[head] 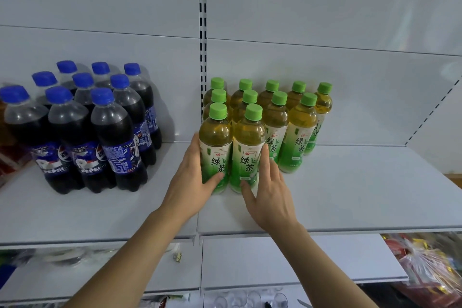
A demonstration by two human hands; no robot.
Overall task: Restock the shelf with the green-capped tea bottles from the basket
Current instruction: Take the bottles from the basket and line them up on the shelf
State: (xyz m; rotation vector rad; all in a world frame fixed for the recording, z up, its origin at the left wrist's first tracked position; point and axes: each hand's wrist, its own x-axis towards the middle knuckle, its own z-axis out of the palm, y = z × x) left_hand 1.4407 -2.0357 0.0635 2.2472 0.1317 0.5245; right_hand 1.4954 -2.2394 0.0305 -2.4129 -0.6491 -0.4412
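Several green-capped tea bottles stand in rows on the white shelf [350, 195], right of the slotted upright. My left hand [190, 180] grips the front left tea bottle [216, 137] from its left side, thumb across the label. My right hand [267, 190] holds the front tea bottle beside it [250, 142], fingers up its right side and thumb on the lower label. Both bottles stand upright on the shelf, touching each other. The basket is out of view.
A block of several blue-capped Pepsi bottles [82, 130] stands on the left half of the shelf. Bare shelf surface lies right of the tea rows. Lower shelves hold glassware [250, 299] and packaged goods [430, 267] at the right.
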